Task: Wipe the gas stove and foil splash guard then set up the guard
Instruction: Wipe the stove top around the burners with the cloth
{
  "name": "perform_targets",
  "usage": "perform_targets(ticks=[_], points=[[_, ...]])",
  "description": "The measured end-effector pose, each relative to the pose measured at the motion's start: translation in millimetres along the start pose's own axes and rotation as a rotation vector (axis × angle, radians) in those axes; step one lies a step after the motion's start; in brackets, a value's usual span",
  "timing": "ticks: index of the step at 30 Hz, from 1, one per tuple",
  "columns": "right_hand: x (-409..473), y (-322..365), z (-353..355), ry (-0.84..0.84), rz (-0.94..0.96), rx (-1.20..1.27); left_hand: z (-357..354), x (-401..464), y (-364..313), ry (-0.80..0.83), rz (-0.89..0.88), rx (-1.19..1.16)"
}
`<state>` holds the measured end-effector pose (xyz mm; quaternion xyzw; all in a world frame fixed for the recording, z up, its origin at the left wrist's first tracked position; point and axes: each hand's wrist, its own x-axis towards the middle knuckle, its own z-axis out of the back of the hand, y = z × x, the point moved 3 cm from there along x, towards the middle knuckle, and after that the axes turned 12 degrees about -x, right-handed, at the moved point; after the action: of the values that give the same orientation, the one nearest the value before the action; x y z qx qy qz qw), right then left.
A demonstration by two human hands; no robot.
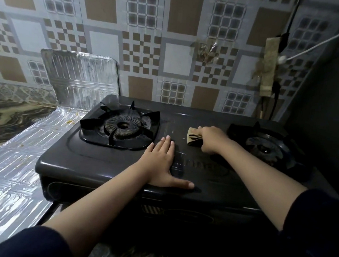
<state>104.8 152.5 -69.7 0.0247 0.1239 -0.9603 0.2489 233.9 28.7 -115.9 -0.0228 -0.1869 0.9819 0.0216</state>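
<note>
A black two-burner gas stove (91, 158) fills the middle of the counter. My left hand (161, 162) lies flat on its top between the burners, fingers straight, thumb along the front edge. My right hand (212, 138) grips a folded tan cloth (193, 138) and presses it on the stove top, just left of the right burner (266, 148). The left burner (121, 125) with its pan support sits behind my left hand. The foil splash guard (17, 155) lies flat on the counter left of the stove, spotted with stains, and its far panel (80, 74) stands against the wall.
A patterned tiled wall (177, 58) runs behind the stove. A taped power strip (271, 63) with black and white cables hangs on the wall at the right. A dark wall closes the right side. Marbled counter (10, 117) shows at the left.
</note>
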Motion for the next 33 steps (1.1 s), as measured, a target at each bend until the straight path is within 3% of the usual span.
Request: perform_targets(ticks=[19, 33], points=[[-107.1, 19.0, -10.0, -0.002, 0.053, 0.059, 4.1, -4.1, -3.6, -0.016, 0.01, 0.003], [-131.4, 12.5, -24.1, 0.038, 0.058, 0.068, 4.1, -1.9, -1.2, 0.009, 0.021, 0.003]])
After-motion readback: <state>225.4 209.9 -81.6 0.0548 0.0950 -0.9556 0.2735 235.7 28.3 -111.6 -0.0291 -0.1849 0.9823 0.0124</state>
